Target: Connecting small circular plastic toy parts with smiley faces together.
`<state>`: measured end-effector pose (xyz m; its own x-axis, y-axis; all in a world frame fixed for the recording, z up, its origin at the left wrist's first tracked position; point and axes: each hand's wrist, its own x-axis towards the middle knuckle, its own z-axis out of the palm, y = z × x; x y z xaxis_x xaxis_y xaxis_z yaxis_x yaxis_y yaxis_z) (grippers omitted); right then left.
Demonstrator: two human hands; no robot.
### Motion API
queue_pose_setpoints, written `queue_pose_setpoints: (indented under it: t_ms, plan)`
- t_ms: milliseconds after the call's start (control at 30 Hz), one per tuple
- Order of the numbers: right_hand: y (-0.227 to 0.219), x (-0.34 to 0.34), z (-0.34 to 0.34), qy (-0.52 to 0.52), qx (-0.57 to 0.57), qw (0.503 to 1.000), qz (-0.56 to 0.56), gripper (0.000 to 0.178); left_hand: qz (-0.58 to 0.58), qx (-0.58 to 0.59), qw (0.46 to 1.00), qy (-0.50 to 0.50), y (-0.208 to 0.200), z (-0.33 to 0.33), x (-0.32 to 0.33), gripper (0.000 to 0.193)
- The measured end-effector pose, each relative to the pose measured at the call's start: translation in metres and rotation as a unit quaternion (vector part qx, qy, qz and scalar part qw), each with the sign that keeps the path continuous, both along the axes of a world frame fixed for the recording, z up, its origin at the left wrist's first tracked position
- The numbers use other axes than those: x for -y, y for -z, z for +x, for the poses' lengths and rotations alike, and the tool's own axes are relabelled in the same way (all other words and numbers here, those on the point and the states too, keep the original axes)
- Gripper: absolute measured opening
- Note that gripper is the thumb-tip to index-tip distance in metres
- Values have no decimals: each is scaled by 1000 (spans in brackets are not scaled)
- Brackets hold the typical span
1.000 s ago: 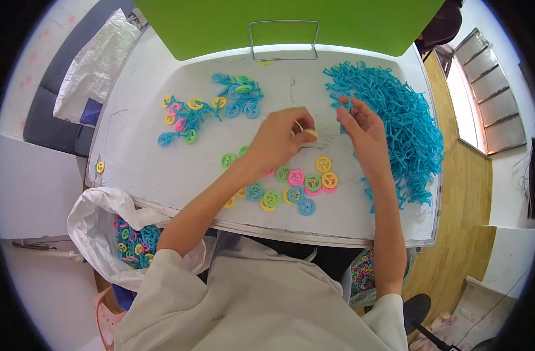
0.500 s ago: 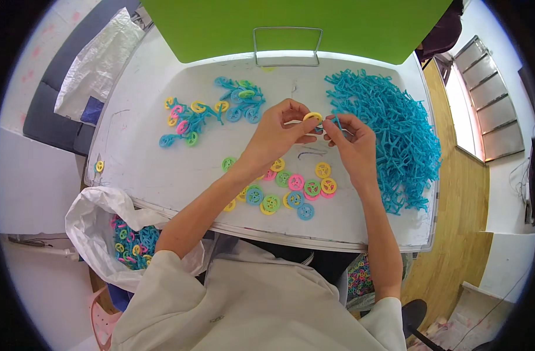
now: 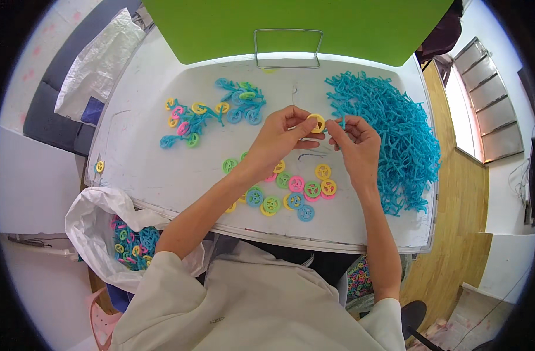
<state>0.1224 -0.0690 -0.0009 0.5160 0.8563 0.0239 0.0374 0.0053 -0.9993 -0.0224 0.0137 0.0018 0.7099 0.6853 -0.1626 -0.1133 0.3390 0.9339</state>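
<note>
Hands meet above the table (image 3: 162, 175), raised clear of the loose wheels (image 3: 291, 190) for fitting. Left hand (image 3: 282, 137) pinches a yellow wheel (image 3: 316, 123) at its fingertips. Right hand (image 3: 356, 143) pinches a blue stick (image 3: 342, 122), just beside the wheel, near the blue pile (image 3: 396, 134).

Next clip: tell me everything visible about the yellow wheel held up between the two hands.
The yellow wheel is a small flat ring with thin spokes across an open centre, and it looks like moulded plastic. It is lifted clear of the white table, its face turned roughly toward the camera. The left hand pinches its left edge between thumb and fingers. The right hand sits just beside it, holding a thin blue piece close to its right edge; whether they touch cannot be told.
</note>
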Motion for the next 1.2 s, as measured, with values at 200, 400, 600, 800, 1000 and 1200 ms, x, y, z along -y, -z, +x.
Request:
queue_pose_setpoints:
  t_ms: [200,400,600,800,1000,1200]
  plan:
    - [5,-2,3,-52,19,998,5,18,49,-12,999,-17,3,-3,-5,20]
    - [12,-2,2,-75,38,996,28,14,181,-62,981,-32,7,-1,-6,15]
    - [19,-1,0,-94,109,989,29,11,181,-105,978,15,13,-3,-9,8]
    - [18,-2,1,-118,87,989,1,10,174,-66,982,-19,22,0,-4,3]
    - [8,-2,-1,-65,-37,997,-29,19,319,-153,934,-44,7,1,2,2]
    - [8,0,1,-58,125,990,26,19,211,-59,974,-54,6,0,-6,13]
